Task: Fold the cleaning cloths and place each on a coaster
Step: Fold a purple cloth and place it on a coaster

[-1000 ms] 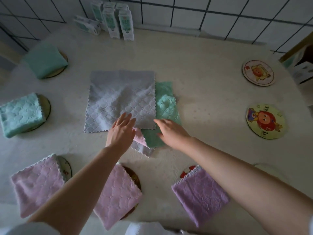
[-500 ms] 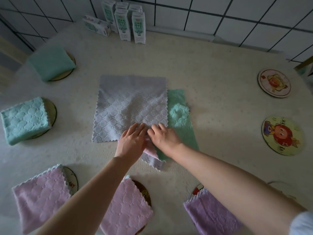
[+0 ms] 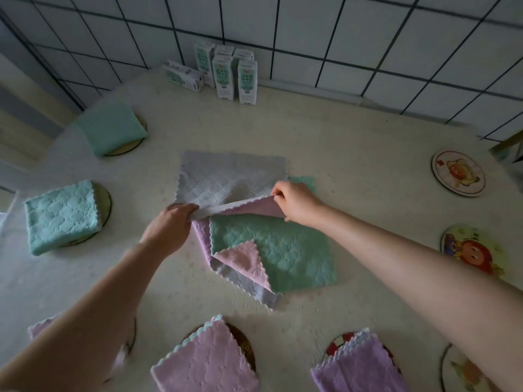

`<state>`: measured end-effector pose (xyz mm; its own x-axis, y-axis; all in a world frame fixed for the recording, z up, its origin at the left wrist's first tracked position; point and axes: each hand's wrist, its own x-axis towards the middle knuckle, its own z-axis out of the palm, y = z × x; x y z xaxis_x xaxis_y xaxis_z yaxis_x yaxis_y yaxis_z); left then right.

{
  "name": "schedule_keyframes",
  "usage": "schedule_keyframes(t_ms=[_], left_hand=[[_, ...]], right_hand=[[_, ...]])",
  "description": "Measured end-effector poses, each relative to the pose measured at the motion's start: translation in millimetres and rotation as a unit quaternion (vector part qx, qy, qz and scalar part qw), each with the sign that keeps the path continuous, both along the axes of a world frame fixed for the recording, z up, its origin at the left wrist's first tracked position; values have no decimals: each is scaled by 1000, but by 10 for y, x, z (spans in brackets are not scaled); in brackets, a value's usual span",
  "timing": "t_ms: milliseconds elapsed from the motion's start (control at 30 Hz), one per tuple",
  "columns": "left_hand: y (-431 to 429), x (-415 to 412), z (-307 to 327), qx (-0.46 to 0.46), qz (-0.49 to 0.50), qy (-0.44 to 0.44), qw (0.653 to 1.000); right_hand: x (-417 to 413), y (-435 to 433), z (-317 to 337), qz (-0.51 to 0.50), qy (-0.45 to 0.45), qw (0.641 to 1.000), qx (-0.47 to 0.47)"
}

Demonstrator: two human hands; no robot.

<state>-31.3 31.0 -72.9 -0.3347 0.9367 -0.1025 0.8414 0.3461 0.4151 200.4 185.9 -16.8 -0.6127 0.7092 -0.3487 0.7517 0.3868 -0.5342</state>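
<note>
Head view. Five cloths look finished, each folded and lying on its own coaster. A green folded cloth (image 3: 110, 128) lies far beyond the left hand (image 3: 169, 224), and a teal folded cloth (image 3: 62, 216) lies out to that hand's outer side. A pink folded cloth (image 3: 206, 360) and a purple folded cloth (image 3: 359, 369) lie back toward the person, between the forearms. A fifth pink cloth (image 3: 39, 329) is mostly hidden by the left forearm.

The grey cloth (image 3: 226, 179) is the one in hand. The left hand's fingers curl round its near edge, and the right hand (image 3: 297, 202) pinches the near right corner. That edge is lifted off the counter (image 3: 353, 137), showing a pink underside. This looks like the start of its first fold.

On the near side of both hands a green cloth (image 3: 277, 250) lies flat. Under it is a grey-and-pink cloth (image 3: 254, 290) with one corner turned up over the green. Both are unfolded, so three cloths remain.

Three coasters are bare, all to the right hand's outer side and well apart from it: a far coaster (image 3: 458, 174), a middle coaster (image 3: 472, 250) and a near coaster (image 3: 458, 374) partly behind the right forearm.

The grey cloth partly overlaps the green one, so the fold may drag or ruck it. Milk cartons (image 3: 226, 75) stand far beyond the hands against the tiled wall (image 3: 311, 29), out of the way.
</note>
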Motion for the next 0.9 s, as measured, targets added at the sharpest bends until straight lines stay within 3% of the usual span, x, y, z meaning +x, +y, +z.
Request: schedule_keyframes(t_ms=[67,133,333,500,667,900], left_hand=[[131,-194,132,-63,34,-39,997],[309,-338,298,-91,58,-83,991],[912,-302,1066,29,124,-214,969],[1203,4,1620,109,73,-111,985],[1331,798,1931,237,52,-50,969],[1245,2184,1649,270,23,-37,962]], right_hand=[[-94,131,124,-74,43,995,-46],[-175,252,233,-92,54,994,-23],[-200,668,701,-120,105,985,68],[168,908,1118,-76,123,968,204],[846,1011,1366,-83,172,933,306],[2348,987,1236,-44,122,934,334]])
